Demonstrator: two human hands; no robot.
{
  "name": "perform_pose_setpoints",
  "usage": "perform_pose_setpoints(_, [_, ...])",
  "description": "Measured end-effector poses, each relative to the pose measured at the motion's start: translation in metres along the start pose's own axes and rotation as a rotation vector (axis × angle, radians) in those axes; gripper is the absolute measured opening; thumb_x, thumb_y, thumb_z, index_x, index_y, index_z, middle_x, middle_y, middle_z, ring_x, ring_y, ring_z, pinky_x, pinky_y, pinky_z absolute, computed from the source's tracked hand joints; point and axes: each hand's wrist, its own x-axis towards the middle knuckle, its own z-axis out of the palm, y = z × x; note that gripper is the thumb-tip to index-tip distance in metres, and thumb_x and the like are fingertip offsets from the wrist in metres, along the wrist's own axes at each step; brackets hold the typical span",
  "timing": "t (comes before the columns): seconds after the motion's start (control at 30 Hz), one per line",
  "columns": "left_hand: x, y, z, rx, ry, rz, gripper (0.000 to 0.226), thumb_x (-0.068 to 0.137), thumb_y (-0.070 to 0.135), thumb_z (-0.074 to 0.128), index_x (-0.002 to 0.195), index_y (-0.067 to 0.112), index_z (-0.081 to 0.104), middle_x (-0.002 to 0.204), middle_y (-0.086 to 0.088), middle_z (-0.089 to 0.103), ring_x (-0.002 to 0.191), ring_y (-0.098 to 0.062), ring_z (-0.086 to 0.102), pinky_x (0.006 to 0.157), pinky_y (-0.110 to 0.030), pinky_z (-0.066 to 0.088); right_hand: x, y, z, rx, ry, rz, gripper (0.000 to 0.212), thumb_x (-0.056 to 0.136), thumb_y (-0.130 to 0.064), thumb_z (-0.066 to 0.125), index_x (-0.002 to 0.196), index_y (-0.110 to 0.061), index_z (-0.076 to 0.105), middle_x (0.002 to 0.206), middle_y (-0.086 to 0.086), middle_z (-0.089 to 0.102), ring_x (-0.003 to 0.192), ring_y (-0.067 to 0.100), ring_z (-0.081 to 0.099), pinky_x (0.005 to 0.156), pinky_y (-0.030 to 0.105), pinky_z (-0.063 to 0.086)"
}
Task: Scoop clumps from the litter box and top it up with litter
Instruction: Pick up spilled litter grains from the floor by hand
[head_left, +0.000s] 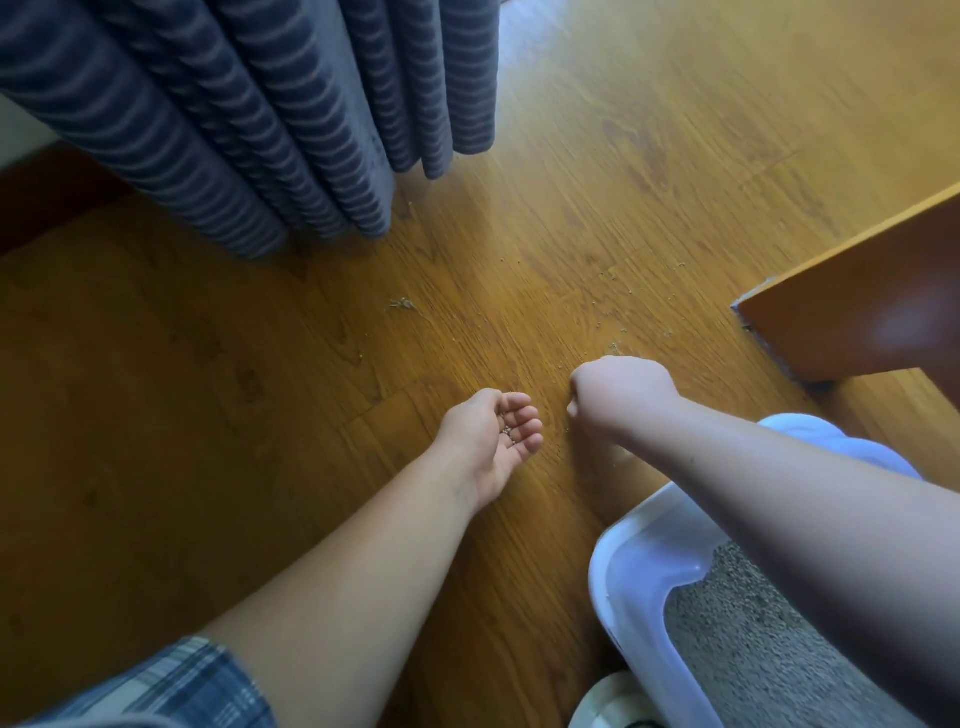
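Cupping upward, the left hand (491, 434) curls its fingers round a small cluster of stray granules (508, 431) lying in the palm, too small to count surely. Just beside it the right hand (618, 389) is turned knuckles up, fingers bent down to the floor (208, 415); whether it pinches a granule cannot be told, since the fingertips are hidden.

This looks like a tidy-up of spilled litter, and it goes best with the cupped palm held level and close beside the picking fingers, so each grain travels little and none rolls off. The handful should then be tipped low over the litter box (618, 571), which sits near the right forearm, its grey litter (753, 649) partly hidden by that arm.

Counted: two hands, one box, roughly a dozen loose specks (628, 291) scattered beyond the right hand, one tuft of debris (402, 304). Farther off hang a striped curtain (234, 130) and one wooden panel (857, 301).
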Motion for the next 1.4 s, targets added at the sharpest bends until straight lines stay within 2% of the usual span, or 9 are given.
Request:
perform_pose_setpoints(0.23, [0.001, 0.001, -0.001, -0.024, -0.004, -0.008, 0.03, 0.1, 0.014, 0.036, 0.105, 0.001, 0.063, 0.092, -0.013, 0.063, 0.085, -0.023, 0.063, 0.073, -0.033, 0.057, 0.0, -0.009, -0.005, -0.052, 0.033, -0.005, 0.026, 0.093, -0.046, 0.054, 0.088, -0.023, 0.066, 0.072, -0.005, 0.054, 0.076, 0.023, 0.061, 0.062, 0.03, 0.044])
perform_pose_setpoints(0.4, [0.003, 0.004, 0.0, -0.055, -0.041, -0.019, 0.029, 0.1, 0.01, 0.035, 0.104, -0.001, 0.061, 0.092, -0.015, 0.065, 0.083, -0.023, 0.065, 0.076, -0.036, 0.057, -0.02, -0.013, -0.024, 0.278, 0.106, -0.166, 0.03, 0.082, -0.041, 0.055, 0.062, -0.019, 0.05, 0.06, -0.004, 0.055, 0.059, 0.015, 0.052, 0.052, 0.025, 0.037])
perform_pose_setpoints(0.5, [0.005, 0.003, 0.0, -0.049, -0.059, -0.021, 0.029, 0.1, 0.009, 0.037, 0.109, -0.001, 0.062, 0.099, -0.017, 0.071, 0.093, -0.025, 0.07, 0.086, -0.04, 0.058, -0.038, -0.019, -0.039, 0.447, 0.119, -0.288, 0.026, 0.08, -0.035, 0.052, 0.061, -0.018, 0.051, 0.056, -0.002, 0.054, 0.052, 0.013, 0.046, 0.047, 0.026, 0.034])
perform_pose_setpoints(0.63, [0.005, 0.003, 0.005, -0.046, -0.121, -0.031, 0.03, 0.103, 0.014, 0.037, 0.108, 0.0, 0.063, 0.103, -0.017, 0.072, 0.091, -0.022, 0.072, 0.086, -0.041, 0.058, -0.042, -0.018, -0.047, 0.443, -0.043, -0.393, 0.031, 0.089, -0.033, 0.054, 0.059, -0.036, 0.047, 0.06, -0.01, 0.056, 0.057, 0.006, 0.051, 0.053, 0.029, 0.041])
perform_pose_setpoints(0.7, [0.005, 0.005, 0.012, -0.067, -0.129, -0.031, 0.029, 0.102, 0.012, 0.036, 0.098, 0.0, 0.062, 0.093, -0.016, 0.069, 0.081, -0.021, 0.067, 0.082, -0.038, 0.057, -0.033, -0.007, -0.045, 0.527, -0.048, -0.365, 0.03, 0.094, -0.034, 0.055, 0.065, -0.034, 0.05, 0.064, -0.011, 0.057, 0.062, 0.006, 0.054, 0.058, 0.031, 0.044])
perform_pose_setpoints(0.8, [0.011, 0.008, 0.02, -0.091, -0.097, -0.012, 0.026, 0.099, 0.011, 0.038, 0.091, 0.001, 0.06, 0.081, -0.013, 0.061, 0.074, -0.022, 0.058, 0.071, -0.033, 0.051, -0.004, 0.022, -0.034, 0.638, 0.094, -0.21, 0.02, 0.097, -0.023, 0.051, 0.077, -0.027, 0.055, 0.077, -0.01, 0.062, 0.075, 0.016, 0.058, 0.068, 0.032, 0.045])
perform_pose_setpoints(1.0, [0.022, 0.01, 0.02, -0.075, -0.055, 0.01, 0.027, 0.1, 0.013, 0.038, 0.1, 0.0, 0.062, 0.09, -0.014, 0.061, 0.079, -0.023, 0.06, 0.068, -0.033, 0.054, 0.051, 0.061, -0.018, 0.718, 0.295, 0.155, 0.007, 0.092, -0.019, 0.052, 0.093, -0.025, 0.057, 0.097, -0.003, 0.063, 0.09, 0.021, 0.057, 0.074, 0.032, 0.041])
perform_pose_setpoints(1.23, [0.024, 0.011, 0.02, -0.053, -0.04, 0.011, 0.03, 0.102, 0.015, 0.039, 0.113, 0.0, 0.062, 0.102, -0.017, 0.064, 0.091, -0.026, 0.064, 0.075, -0.035, 0.057, 0.065, 0.046, -0.007, 0.701, 0.407, 0.18, 0.003, 0.096, -0.026, 0.056, 0.096, -0.025, 0.058, 0.101, -0.006, 0.058, 0.091, 0.021, 0.057, 0.08, 0.038, 0.05])
perform_pose_setpoints(1.4, [0.027, 0.011, 0.02, -0.059, -0.025, -0.008, 0.031, 0.103, 0.015, 0.037, 0.114, 0.0, 0.062, 0.108, -0.018, 0.066, 0.1, -0.028, 0.066, 0.081, -0.037, 0.059, 0.067, 0.045, -0.008, 0.503, 0.407, 0.14, 0.011, 0.098, -0.028, 0.05, 0.099, -0.022, 0.06, 0.105, -0.004, 0.059, 0.093, 0.023, 0.058, 0.075, 0.036, 0.049])
